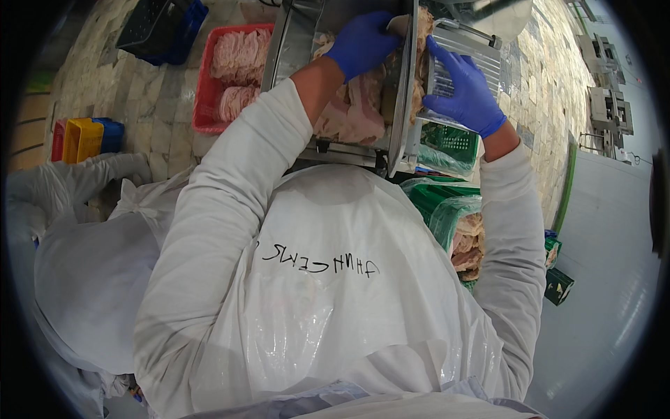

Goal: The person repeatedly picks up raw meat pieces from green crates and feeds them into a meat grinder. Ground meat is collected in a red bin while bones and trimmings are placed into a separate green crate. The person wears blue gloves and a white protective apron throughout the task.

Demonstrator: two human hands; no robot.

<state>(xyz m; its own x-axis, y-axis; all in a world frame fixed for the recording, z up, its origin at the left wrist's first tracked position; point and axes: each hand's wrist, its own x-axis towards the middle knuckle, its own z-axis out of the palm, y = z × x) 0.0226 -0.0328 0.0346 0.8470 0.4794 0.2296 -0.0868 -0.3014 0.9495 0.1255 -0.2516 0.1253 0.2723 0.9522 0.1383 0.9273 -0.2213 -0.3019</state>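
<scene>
Before me is a metal meat slicer with an upright plate. My left hand, in a blue glove, reaches to the plate's left side. Its fingers are closed on the edge of a pale meat slice; the fingertips are partly hidden. Beneath that hand, sliced meat lies in a loose pile. On the plate's right side stands a long raw meat piece. My right hand, also blue-gloved, is beside it over a ribbed metal tray, fingers spread, the index fingertip at the meat.
A red crate with stacked meat slices stands left of the slicer. Green crates lined with plastic are at lower right, one holding raw meat. A co-worker in white is close on my left. Dark and blue crates stand farther off.
</scene>
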